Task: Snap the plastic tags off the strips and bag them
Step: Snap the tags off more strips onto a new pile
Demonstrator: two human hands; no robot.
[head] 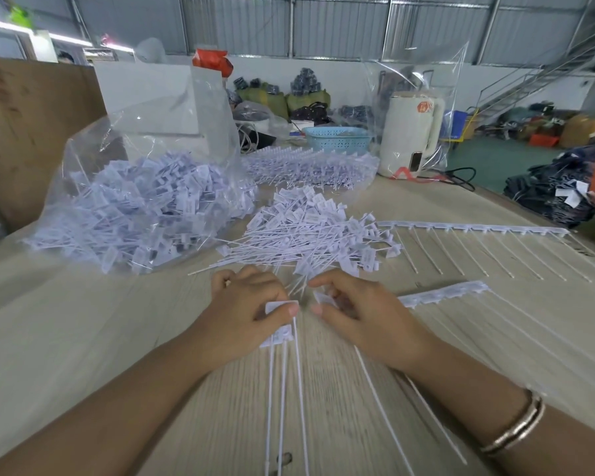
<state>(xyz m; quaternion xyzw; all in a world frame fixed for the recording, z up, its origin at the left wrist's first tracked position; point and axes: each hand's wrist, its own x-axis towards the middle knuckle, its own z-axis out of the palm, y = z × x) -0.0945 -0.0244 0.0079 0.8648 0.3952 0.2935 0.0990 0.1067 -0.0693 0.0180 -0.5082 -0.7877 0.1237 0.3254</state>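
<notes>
While your left hand (251, 304) pinches a few freed tags (279, 322) and your right hand (352, 305) grips the strip (443, 293) just beside them, hold each light, springy tag at its stiff head; the thin tails look likely to flex away.

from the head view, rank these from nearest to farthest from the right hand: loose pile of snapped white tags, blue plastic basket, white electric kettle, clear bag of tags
Measured from the right hand:
1. Loose pile of snapped white plastic tags, just beyond the fingers.
2. Clear plastic bag full of tags, off to the left.
3. White electric kettle and blue plastic basket, both at the table's far end, too close to call.
</notes>
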